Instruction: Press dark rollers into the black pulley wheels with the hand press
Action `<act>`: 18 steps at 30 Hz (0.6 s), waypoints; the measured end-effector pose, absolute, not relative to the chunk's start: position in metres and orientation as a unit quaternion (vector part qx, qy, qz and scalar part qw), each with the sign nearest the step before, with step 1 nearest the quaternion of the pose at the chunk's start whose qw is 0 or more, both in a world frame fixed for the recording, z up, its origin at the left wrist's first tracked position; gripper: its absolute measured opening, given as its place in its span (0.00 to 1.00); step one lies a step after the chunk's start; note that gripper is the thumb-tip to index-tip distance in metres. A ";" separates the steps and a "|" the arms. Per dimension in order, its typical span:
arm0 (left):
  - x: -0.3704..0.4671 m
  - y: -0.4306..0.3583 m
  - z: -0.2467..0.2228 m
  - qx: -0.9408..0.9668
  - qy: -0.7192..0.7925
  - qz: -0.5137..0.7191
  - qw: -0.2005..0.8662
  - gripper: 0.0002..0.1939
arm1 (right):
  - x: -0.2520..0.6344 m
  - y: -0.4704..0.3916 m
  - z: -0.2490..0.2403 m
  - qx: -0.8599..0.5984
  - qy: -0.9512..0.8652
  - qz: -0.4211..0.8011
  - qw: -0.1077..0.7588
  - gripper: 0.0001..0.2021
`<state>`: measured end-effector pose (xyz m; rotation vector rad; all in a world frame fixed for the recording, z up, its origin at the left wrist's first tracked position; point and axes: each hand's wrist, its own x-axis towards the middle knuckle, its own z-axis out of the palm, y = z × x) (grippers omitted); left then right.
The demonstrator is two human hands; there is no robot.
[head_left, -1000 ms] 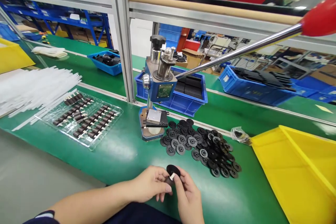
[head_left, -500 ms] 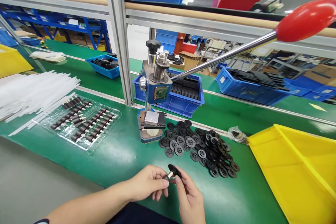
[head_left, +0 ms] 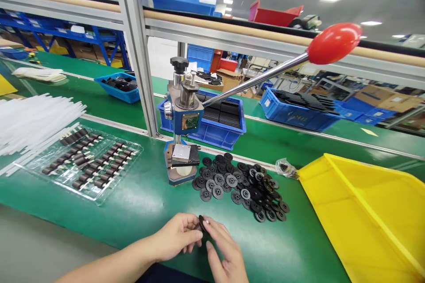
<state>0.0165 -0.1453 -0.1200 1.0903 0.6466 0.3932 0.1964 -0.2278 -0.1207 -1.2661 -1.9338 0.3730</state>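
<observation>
My left hand (head_left: pixel 177 236) is closed, thumb against bent fingers, around a small dark roller that its fingers now hide. At these fingertips a black disc (head_left: pixel 201 223) stands nearly edge-on, and a small white shaft tip shows on its right side. The fingertips of my right hand (head_left: pixel 224 247) rest by the disc and the white tip; its fingers are stretched out with the thumb apart below. Beyond both hands lies a loose pile of black discs (head_left: pixel 231 180). A clear tray (head_left: pixel 114 189) on the left bears several dark rollers with pale shafts.
A blue lever press (head_left: pixel 186 119) stands behind the hands, its red-knobbed handle (head_left: pixel 334 43) reaching up right. White strips (head_left: pixel 36 117) lie at left. A yellow bin (head_left: pixel 365 212) occupies the right side. Behind a metal post (head_left: pixel 136 53) sit blue crates (head_left: pixel 212 139) of black parts.
The disc has gone from tilted between my right fingers to edge-on against my left fingertips. My right thumb has come away from it. The view has swung slightly right.
</observation>
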 end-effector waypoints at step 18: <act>0.008 -0.125 -0.159 0.452 0.321 0.308 0.773 0.18 | 0.331 -0.147 -0.172 -0.747 -0.597 -0.171 0.238 0.20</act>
